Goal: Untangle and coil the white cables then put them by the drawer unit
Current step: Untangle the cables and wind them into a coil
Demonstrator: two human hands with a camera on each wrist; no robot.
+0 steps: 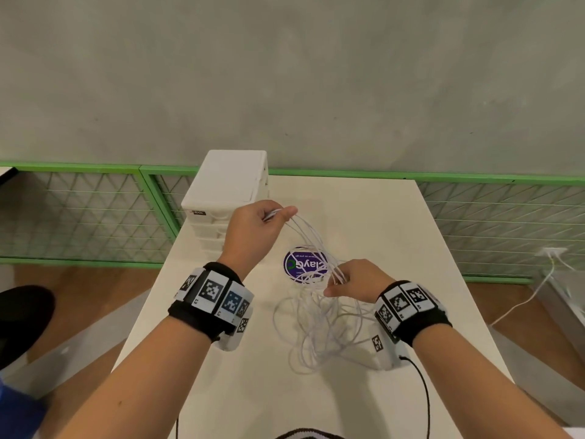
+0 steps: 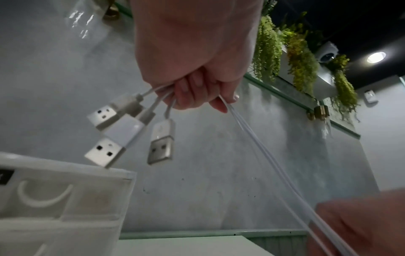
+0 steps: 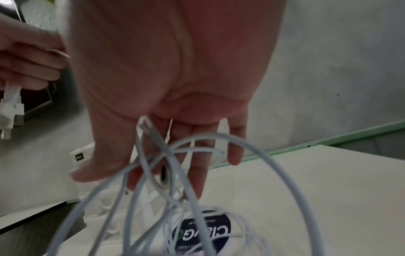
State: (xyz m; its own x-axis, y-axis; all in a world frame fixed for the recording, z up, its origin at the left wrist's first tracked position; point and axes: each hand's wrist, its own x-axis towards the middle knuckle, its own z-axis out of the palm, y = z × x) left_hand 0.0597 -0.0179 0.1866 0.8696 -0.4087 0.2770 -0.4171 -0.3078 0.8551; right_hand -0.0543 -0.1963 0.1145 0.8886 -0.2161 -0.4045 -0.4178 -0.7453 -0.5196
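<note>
Left hand (image 1: 253, 229) pinches three plug ends (image 2: 131, 135); right hand (image 1: 354, 282), fingers spread, combs the white cables (image 1: 319, 331). Draw strands apart slowly, avoiding tightened knots.

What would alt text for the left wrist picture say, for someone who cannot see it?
Seen from below, the left hand grips three white cables near their ends, so three metal plugs dangle above a white drawer unit. The cables run down to the right hand, blurred in the lower corner, against a grey wall.
</note>
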